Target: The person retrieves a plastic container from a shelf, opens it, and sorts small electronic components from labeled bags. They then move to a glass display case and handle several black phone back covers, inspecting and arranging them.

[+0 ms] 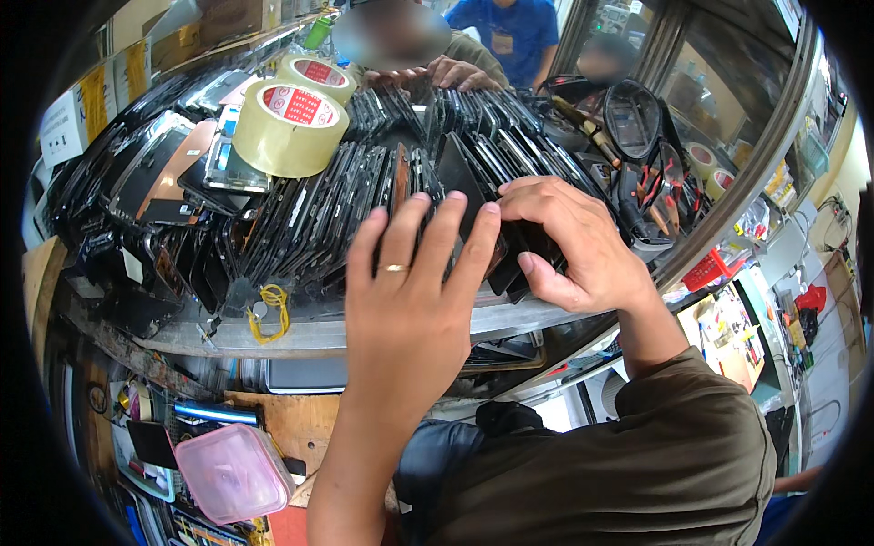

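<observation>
Rows of black flat phone screen panels [364,191] stand on edge across the counter shelf [309,332]. Left hand [410,300], fingers spread apart, lies against the near panels. Right hand [569,241] curls over panels just to the right, thumb and fingers pinching one. Two tan tape rolls [289,127] sit far left.

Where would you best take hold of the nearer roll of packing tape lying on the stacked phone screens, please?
Grip the roll of tape from above, across its outer wall. It lies flat, core hole upward, its sides free all round. Alternatively, hook fingers into the hole. The screens beneath look unsteady, so lift straight up.
</observation>
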Action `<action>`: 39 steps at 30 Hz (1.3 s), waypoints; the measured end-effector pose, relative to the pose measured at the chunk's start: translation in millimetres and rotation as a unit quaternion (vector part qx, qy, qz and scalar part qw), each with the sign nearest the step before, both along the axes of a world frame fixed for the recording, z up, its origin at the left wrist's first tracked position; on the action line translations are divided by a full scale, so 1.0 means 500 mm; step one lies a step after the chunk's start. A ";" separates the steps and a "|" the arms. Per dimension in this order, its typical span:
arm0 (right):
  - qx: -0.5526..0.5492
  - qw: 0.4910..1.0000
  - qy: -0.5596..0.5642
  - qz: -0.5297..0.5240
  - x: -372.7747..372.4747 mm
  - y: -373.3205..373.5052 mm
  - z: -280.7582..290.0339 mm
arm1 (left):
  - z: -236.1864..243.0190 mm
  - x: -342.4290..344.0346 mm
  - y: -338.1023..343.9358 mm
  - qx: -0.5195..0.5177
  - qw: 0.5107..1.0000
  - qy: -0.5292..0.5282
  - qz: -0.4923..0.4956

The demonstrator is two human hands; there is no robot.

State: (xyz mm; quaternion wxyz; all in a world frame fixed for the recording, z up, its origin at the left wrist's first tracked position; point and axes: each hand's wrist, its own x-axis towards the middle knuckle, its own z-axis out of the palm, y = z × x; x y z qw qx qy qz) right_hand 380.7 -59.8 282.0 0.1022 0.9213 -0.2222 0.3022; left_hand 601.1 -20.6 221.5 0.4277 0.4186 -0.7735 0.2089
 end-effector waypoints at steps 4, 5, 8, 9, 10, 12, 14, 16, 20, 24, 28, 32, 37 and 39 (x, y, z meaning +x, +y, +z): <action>0.017 0.999 -0.023 0.025 -0.007 -0.007 -0.001 | 0.007 0.003 -0.018 0.017 0.998 -0.033 -0.054; 0.023 0.999 -0.029 0.030 -0.010 -0.008 -0.002 | 0.009 0.006 -0.019 0.023 0.997 -0.034 -0.059; 0.041 0.998 -0.035 0.017 -0.018 -0.006 -0.007 | 0.016 0.016 -0.014 0.025 0.999 -0.033 -0.031; 0.047 0.998 -0.041 0.015 -0.020 -0.006 -0.010 | 0.020 0.023 -0.011 0.029 0.999 -0.026 -0.017; 0.047 0.998 -0.050 0.005 -0.022 -0.006 -0.014 | 0.026 0.030 -0.009 0.022 0.999 -0.022 -0.012; 0.019 0.998 -0.055 0.013 -0.026 -0.008 -0.020 | 0.034 0.037 -0.004 0.036 0.998 -0.037 -0.019; -0.014 0.999 -0.045 0.017 -0.029 -0.008 -0.029 | 0.042 0.040 -0.001 0.051 0.997 -0.060 -0.019; -0.036 0.998 -0.057 0.019 -0.032 -0.008 -0.038 | 0.052 0.037 0.000 0.061 0.994 -0.085 -0.025; -0.060 0.994 -0.084 0.025 -0.031 -0.011 -0.053 | 0.066 0.020 0.002 0.100 0.983 -0.151 -0.003; -0.057 0.992 -0.106 0.031 -0.032 -0.010 -0.060 | 0.076 0.017 0.001 0.104 0.981 -0.164 -0.006; -0.031 0.995 -0.089 0.028 -0.039 -0.002 -0.059 | 0.073 0.024 0.001 0.093 0.985 -0.147 0.006; -0.014 0.997 -0.073 0.026 -0.046 0.002 -0.065 | 0.068 0.031 -0.002 0.100 0.984 -0.149 -0.005; -0.024 0.994 -0.098 0.031 -0.085 0.018 -0.079 | 0.066 0.036 -0.004 0.122 0.985 -0.122 -0.016; -0.018 0.988 -0.143 0.057 -0.118 0.033 -0.072 | 0.067 0.037 -0.002 0.121 0.985 -0.122 -0.013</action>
